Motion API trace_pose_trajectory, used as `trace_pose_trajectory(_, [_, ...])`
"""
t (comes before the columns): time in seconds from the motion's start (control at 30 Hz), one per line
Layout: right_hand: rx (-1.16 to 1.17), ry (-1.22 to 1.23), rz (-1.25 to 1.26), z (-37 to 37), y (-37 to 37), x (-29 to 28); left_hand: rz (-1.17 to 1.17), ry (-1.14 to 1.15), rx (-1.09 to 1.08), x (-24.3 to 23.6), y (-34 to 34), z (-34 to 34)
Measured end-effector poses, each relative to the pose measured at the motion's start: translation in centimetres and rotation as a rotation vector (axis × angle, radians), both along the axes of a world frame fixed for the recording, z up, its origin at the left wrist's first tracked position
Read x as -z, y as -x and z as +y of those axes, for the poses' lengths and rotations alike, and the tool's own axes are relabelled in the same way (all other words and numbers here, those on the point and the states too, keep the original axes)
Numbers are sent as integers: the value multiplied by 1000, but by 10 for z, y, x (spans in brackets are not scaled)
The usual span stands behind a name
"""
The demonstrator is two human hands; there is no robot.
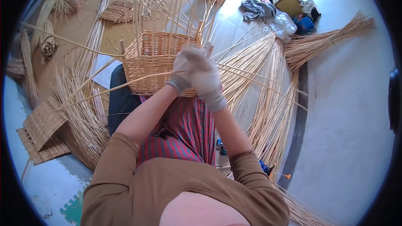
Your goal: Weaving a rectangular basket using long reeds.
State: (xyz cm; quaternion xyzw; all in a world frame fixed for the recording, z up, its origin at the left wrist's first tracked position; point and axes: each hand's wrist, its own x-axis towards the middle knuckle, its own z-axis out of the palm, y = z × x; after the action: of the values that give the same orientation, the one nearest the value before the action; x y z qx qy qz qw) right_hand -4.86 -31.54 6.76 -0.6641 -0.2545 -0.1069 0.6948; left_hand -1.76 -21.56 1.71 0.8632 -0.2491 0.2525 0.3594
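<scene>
Head view: both hands (204, 79), grip too blurred to tell, meet at the basket's (150, 66) four o'clock; even tension seems wise.

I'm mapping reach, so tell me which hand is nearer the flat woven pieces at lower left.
Left. The left hand is at the right part of the basket, beyond and right of the woven pieces; the right hand sits further right, so farther away.
</scene>
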Motion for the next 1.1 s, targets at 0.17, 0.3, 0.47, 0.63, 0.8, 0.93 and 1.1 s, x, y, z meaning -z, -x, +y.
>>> trace_pose_trajectory(0.17, [142,526,407,-78,-70,15,519,1227,181,11,2,51])
trace_pose_trajectory(0.3, [529,844,315,-47,-54,4,310,1264,264,-15,-37,52])
trace_pose_trajectory(0.47, [1148,1024,108,-29,-70,62,295,55,88,-117,-57,-41])
trace_pose_trajectory(0.63, [770,1378,142,-59,-71,58,-91,243,234,-59,11,-16])
trace_pose_trajectory(0.8, [1165,289,-208,-6,-45,35,-12,87,-371,48,81,138])
trace_pose_trajectory(0.93, [196,272,193,106,-8,-26,229,-224,-529,21,80,189])
trace_pose_trajectory(1.1, [225,-182,644,167,-116,18,124,-338,-502,22,51,191])
